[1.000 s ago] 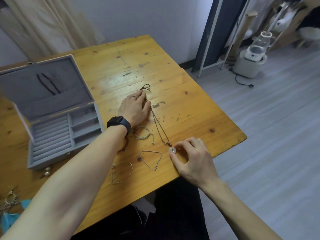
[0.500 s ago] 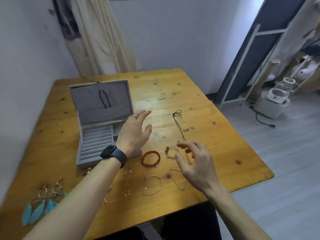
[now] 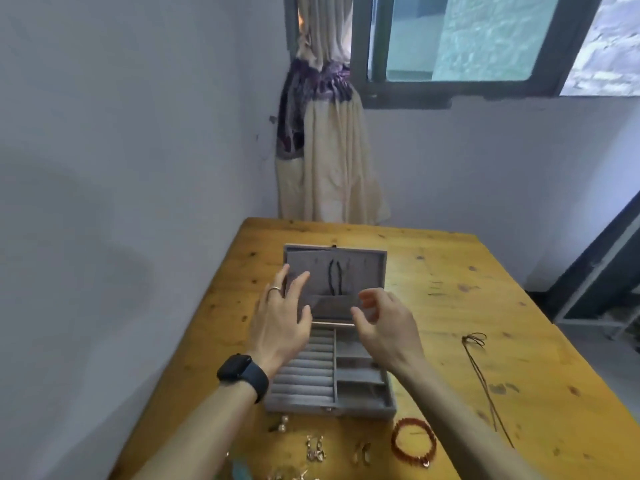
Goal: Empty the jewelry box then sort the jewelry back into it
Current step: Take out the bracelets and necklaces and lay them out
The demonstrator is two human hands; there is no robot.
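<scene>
Jewelry box (image 3: 329,406) sits on the wooden table (image 3: 450,271), near its left edge, lid (image 3: 367,268) raised upright at the far side. Tray layout: ridged ring rows on the left, partitioned compartments on the right. Two dark cords (image 3: 335,277) hang against the lid lining.

Left hand (image 3: 280,323) is held over the box's far left corner, fingers straight and spread, holding nothing; whether the fingertips touch the lid cannot be told. It wears a ring (image 3: 273,289), and a dark watch (image 3: 244,375) sits on the wrist. Right hand (image 3: 384,327) is held over the hinge area, fingers loosely curled and apart, holding nothing.

Jewelry lies on the table outside the box. Just in front of the front wall: pearl studs (image 3: 282,422) and small metal earrings (image 3: 315,449), blurred. At the front right corner: a red bead bracelet (image 3: 414,441). Well apart to the right: a cord necklace (image 3: 485,382), stretched out lengthwise.

Background: a tied curtain (image 3: 325,150) and a window (image 3: 467,39).
</scene>
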